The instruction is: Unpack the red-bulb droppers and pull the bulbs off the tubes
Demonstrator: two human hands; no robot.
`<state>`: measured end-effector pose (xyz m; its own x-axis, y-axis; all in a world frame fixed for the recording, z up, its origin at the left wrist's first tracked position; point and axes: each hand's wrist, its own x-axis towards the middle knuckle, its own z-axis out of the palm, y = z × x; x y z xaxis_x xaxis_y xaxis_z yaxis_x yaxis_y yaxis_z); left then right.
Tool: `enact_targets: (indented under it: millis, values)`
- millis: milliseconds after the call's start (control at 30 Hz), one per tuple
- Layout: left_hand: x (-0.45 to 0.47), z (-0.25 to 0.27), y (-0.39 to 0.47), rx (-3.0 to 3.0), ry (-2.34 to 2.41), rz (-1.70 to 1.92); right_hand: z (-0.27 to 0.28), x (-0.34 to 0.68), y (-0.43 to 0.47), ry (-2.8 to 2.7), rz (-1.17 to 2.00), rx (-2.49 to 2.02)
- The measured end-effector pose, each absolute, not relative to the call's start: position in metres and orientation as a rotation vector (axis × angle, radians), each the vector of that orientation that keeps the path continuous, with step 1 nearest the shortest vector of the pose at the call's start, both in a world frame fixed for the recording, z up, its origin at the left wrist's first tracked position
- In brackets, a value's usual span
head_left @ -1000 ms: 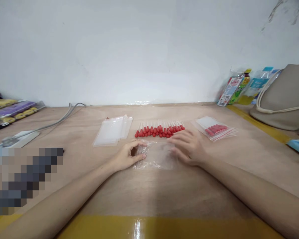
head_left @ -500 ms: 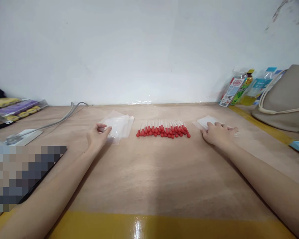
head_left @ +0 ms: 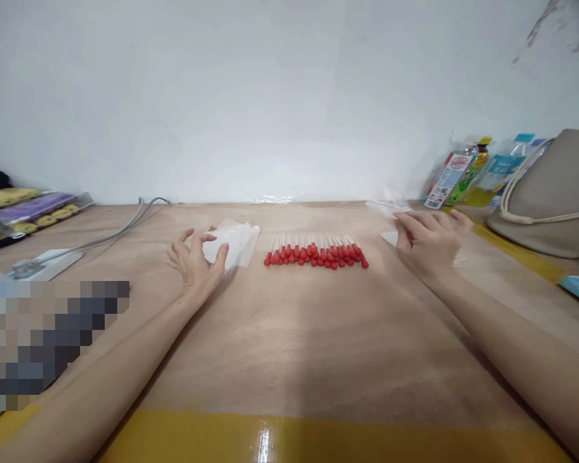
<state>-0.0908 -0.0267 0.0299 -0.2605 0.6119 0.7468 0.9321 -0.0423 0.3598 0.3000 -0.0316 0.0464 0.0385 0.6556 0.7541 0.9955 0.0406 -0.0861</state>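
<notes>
My left hand (head_left: 195,260) is open, its fingers spread and curved, at the near left edge of a fanned pile of clear plastic bags (head_left: 241,244). My right hand (head_left: 427,241) pinches a thin clear plastic bag (head_left: 390,198), which is lifted and blurred beyond the fingers. Under that hand, part of another pale plastic bag (head_left: 389,238) shows on the table. Between the two hands lies a row of droppers (head_left: 316,254), with red rubber bulbs toward me and clear tubes pointing to the wall.
At the back right, bottles and a carton (head_left: 451,180) stand beside a grey-beige drawstring bag (head_left: 554,193). A grey cable (head_left: 110,238) runs from a white power strip (head_left: 53,263) on the left. Yellow and purple packets (head_left: 38,209) lie behind it. Yellow tape (head_left: 212,437) lines the front edge.
My right hand has risen slightly, lifting a plastic bag from its pile. My left hand has opened, its fingers spreading beside the left pile. The droppers have stayed put.
</notes>
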Motion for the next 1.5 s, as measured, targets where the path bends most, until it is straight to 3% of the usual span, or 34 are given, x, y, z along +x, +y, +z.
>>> enact_targets:
  millis: [233,367,467,633,933,1033,1267,1500]
  values:
    - [-0.042,0.035,-0.068,-2.153,-1.445,-1.398,0.027,0.204,-0.083,-2.338,-0.172,-0.933]
    - [-0.017,0.034,-0.096,-2.772,-1.246,-1.171,0.013,0.182,-0.094,-2.437,-0.009,-0.739]
    - [-0.009,0.029,-0.104,-3.032,-1.168,-0.868,0.013,0.19,-0.091,-2.291,0.064,-0.837]
    - [-0.02,0.027,-0.092,-3.12,-1.087,-0.413,0.014,0.213,-0.079,-1.977,0.204,-1.369]
    - [-0.046,0.032,-0.066,-3.193,-0.902,-0.26,0.022,0.204,-0.084,-2.124,0.64,-1.475]
    - [-0.043,0.032,-0.066,-3.197,-0.885,-0.322,0.023,0.199,-0.087,-2.097,0.721,-1.489]
    - [-0.014,0.026,-0.072,-3.075,-0.857,-0.924,0.023,0.196,-0.083,-1.952,0.852,-1.595]
    - [0.011,0.026,-0.053,-2.973,-0.555,-0.908,0.02,0.197,-0.082,-1.941,0.896,-1.583]
